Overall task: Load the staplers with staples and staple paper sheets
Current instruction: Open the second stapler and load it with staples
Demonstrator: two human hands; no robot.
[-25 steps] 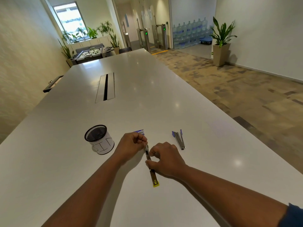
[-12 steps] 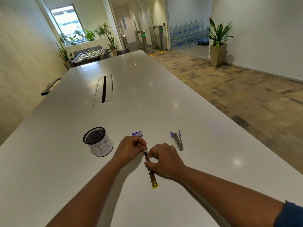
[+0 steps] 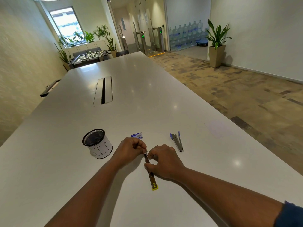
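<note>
A: Where is the stapler being loaded?

B: The yellow-tipped stapler (image 3: pixel 150 173) lies opened flat on the white worktop (image 3: pixel 147 95), near the person. The right hand (image 3: pixel 164 161) pinches its middle; the left hand (image 3: pixel 131 149) pinches its far end in a curled grip (whether staples are held there, I cannot tell).

A: And around it?

B: A small staple box (image 3: pixel 137 135) sits just beyond the left hand, a blue stapler (image 3: pixel 177 141) to the right, and a mesh cup (image 3: pixel 96 143) to the left.
</note>
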